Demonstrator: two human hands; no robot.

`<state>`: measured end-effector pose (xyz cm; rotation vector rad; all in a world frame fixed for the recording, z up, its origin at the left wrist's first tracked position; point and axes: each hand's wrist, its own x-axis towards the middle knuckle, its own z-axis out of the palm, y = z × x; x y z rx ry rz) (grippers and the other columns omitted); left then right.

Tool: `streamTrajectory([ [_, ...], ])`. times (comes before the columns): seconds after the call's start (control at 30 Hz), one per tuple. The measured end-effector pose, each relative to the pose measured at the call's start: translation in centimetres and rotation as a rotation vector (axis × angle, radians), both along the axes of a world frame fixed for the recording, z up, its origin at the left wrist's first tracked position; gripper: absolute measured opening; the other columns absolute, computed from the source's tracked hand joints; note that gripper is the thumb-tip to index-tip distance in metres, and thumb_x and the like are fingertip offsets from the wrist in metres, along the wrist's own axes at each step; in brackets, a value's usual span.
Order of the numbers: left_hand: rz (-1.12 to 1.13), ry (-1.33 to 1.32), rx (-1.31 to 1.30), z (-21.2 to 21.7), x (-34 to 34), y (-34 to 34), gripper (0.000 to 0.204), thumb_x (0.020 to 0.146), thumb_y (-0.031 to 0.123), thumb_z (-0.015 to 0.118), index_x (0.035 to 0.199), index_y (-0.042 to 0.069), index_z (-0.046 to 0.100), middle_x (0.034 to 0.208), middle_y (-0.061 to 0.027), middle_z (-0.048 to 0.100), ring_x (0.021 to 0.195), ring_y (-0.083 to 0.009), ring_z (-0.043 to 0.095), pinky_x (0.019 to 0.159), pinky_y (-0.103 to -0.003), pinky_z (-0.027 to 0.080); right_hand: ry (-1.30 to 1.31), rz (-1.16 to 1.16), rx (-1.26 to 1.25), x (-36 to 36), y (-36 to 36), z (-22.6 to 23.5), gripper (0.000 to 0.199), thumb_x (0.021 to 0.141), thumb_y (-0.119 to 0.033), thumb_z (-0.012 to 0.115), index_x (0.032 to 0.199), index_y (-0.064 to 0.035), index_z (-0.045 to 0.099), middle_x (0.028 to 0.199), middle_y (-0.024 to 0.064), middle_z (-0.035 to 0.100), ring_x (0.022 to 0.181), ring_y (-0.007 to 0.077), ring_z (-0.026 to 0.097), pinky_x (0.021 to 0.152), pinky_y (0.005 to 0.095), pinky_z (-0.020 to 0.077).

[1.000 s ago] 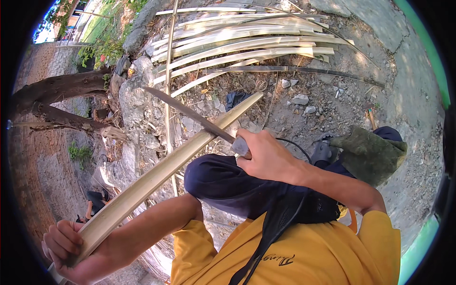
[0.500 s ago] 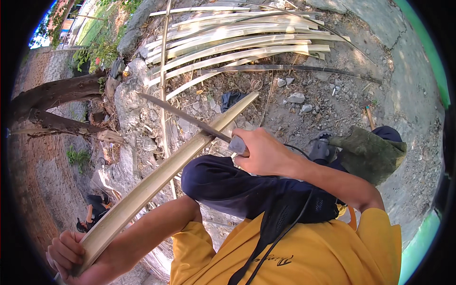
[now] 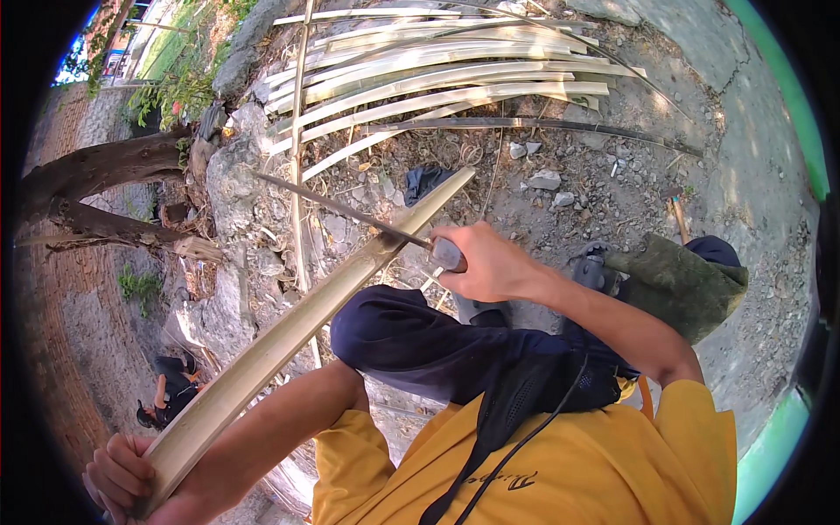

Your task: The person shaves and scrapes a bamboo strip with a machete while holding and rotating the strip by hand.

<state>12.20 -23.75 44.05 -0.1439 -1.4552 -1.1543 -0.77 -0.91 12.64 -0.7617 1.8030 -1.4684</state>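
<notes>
A long split bamboo strip (image 3: 293, 326) slants from the lower left up toward the middle, its pale hollow side facing up. My left hand (image 3: 122, 475) is wrapped round its lower end. In my right hand (image 3: 486, 262) is the handle of a long-bladed knife (image 3: 337, 207). The blade lies across the strip near its far end, at a dark patch that looks like a node. The knife's tip points to the upper left, beyond the strip. Beneath the strip's middle is my bent knee (image 3: 389, 337) in dark trousers.
Several pale bamboo strips (image 3: 437, 87) lie across the ground ahead, with a thin upright pole (image 3: 297, 131) over their left ends. Stones (image 3: 545, 180), a black plastic scrap (image 3: 424, 182) and a hammer (image 3: 679, 214) are nearby. Forked trunk (image 3: 114, 166) at left; another person (image 3: 171, 394) is lower left.
My right hand and the knife have shifted slightly to the right, and the blade lies flatter across the bamboo strip. The left hand keeps its hold and has barely moved.
</notes>
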Motion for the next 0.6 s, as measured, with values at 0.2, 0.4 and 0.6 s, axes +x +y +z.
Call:
streamTrajectory([
  [0.2,-0.271,0.002,0.059,0.0,0.4,-1.2,0.021,0.075,0.006,0.050,0.068,0.014,0.032,0.064,0.0006,0.026,0.053,-0.0107,0.024,0.051,-0.027,0.023,-0.064,0.072,-0.065,-0.2,-0.8,4.5,0.030,0.076,-0.011,0.071,0.104,-0.0002,0.065,0.072,0.0190,0.067,0.066,0.0350,0.068,0.064,0.0409,0.0527],
  [0.4,0.128,-0.025,-0.023,-0.2,-0.4,-0.5,0.024,0.076,0.004,0.048,0.068,0.016,0.029,0.064,0.0012,0.025,0.052,-0.0106,0.022,0.051,-0.027,0.022,0.002,0.011,-0.079,0.5,-1.5,4.1,0.035,0.076,-0.011,0.072,0.108,0.0011,0.066,0.079,0.0217,0.070,0.073,0.0422,0.069,0.067,0.0433,0.0538],
  [0.6,-0.075,-0.021,0.004,0.1,0.7,-1.2,0.023,0.076,0.005,0.048,0.069,0.016,0.030,0.064,0.0013,0.026,0.052,-0.0106,0.023,0.051,-0.027,0.022,0.049,0.031,0.020,1.6,-1.6,7.4,0.031,0.076,-0.013,0.072,0.102,0.0011,0.064,0.077,0.0256,0.069,0.081,0.0477,0.068,0.074,0.0532,0.0550],
])
